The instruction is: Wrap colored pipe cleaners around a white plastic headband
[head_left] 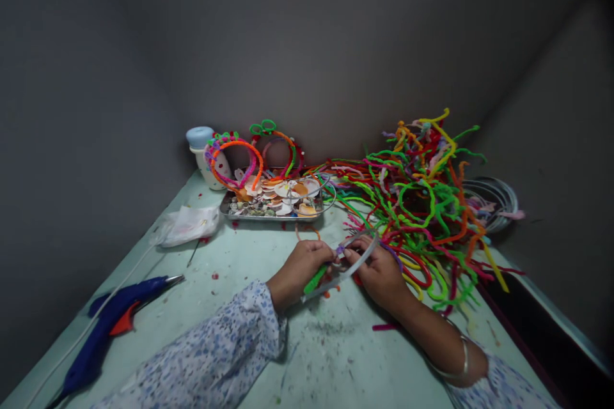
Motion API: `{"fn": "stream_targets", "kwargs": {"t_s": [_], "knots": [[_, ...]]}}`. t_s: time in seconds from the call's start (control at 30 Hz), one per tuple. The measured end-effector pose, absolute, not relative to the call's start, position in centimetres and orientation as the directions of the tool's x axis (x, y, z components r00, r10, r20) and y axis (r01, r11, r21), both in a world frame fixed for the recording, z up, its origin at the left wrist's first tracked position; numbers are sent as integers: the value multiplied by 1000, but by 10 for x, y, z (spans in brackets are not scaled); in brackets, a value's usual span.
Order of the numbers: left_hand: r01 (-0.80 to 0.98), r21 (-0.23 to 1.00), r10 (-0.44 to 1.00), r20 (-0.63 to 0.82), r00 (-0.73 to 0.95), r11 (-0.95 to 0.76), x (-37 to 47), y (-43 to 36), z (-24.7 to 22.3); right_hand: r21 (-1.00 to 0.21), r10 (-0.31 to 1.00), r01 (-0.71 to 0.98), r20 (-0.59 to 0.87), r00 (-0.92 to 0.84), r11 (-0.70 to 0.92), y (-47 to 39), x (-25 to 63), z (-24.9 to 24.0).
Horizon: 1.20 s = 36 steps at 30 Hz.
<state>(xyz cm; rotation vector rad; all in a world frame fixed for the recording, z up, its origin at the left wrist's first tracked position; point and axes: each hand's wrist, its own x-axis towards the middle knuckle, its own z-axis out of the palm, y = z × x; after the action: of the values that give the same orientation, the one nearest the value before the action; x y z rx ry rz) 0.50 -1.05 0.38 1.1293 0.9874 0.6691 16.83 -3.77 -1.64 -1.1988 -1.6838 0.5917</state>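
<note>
In front of me, both hands meet at a pale grey, translucent headband (341, 277) curving across the front of my right hand. My left hand (298, 270) is closed, its thumb and fingertips pinching at a small purple pipe cleaner piece (340, 249). A bright green strip (315, 279), perhaps pipe cleaner, sticks out below those fingers. My right hand (381, 273) is closed around the headband, with fingertips at the same purple piece. The exact grip of the fingers is partly hidden.
A metal tray (273, 218) of shells stands at the back, with decorated headbands (261, 166) and a lidded bottle (206, 163). Tangled pipe cleaners (417, 204) and coiled wire (503, 201) lie right. A blue glue gun (115, 316) and plastic bag (189, 227) lie left.
</note>
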Motion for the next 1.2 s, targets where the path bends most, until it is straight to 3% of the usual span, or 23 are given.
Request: {"fn": "stream_targets", "kwargs": {"t_s": [0.33, 0.57, 0.77, 0.9, 1.07, 1.2], "knots": [[-70, 896, 742, -317, 591, 438, 0, -11, 8, -790, 888, 424, 452, -86, 443, -40, 169, -16], [-73, 884, 730, -332, 598, 462, 0, -11, 10, -793, 894, 430, 441, -82, 431, -39, 169, -15], [-2, 967, 878, -230, 420, 255, 5, -10, 2, -846, 922, 428, 381, 69, 317, -36, 169, -21], [99, 995, 962, -45, 271, 18, 6, -8, -2, -930, 952, 308, 260, 165, 200, -33, 172, -25], [202, 967, 958, 97, 272, -155, 3, -12, -2, -997, 996, 31, 68, 61, 66, -31, 175, -28], [271, 928, 925, 155, 346, -257, 2, -17, 0, -975, 999, -218, -40, 13, -36, -31, 176, -24]]}}
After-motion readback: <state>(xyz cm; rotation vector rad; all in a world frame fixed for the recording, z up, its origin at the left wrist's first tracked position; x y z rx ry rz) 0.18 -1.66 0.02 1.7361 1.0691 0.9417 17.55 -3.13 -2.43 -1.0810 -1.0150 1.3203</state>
